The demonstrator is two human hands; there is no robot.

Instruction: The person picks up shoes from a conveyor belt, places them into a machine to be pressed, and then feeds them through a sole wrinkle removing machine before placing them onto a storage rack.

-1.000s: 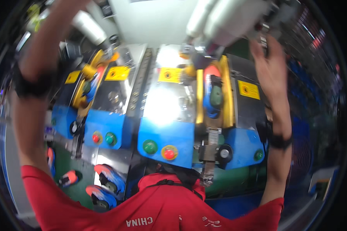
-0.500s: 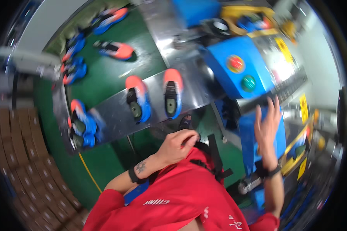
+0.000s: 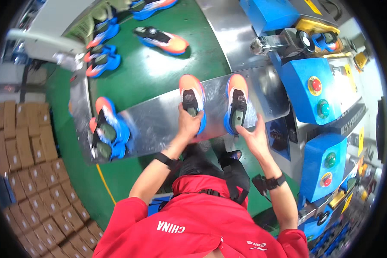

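Note:
Two orange-and-blue running shoes stand side by side on the metal shelf, toes pointing away from me. At the heel of the left shoe [image 3: 191,88], my left hand [image 3: 188,124] is closed, with its fingers at the collar opening. My right hand [image 3: 254,136] is beside the heel of the right shoe [image 3: 238,92], fingers apart. One of its digits reaches the heel edge; whether it presses there I cannot tell. Both shoes have dark collars and olive-green insides.
More shoes [image 3: 109,124] rest at the shelf's left end. Beyond the metal shelf [image 3: 157,116], another shoe [image 3: 163,39] lies on a green surface. Blue control boxes [image 3: 309,90] with red and green buttons stand at right. Brown cartons [image 3: 26,146] are stacked at left.
My left hand has moved forward from near my waist to the left shoe. My right hand has come leftward from the control boxes to the right shoe's heel. The view has shifted.

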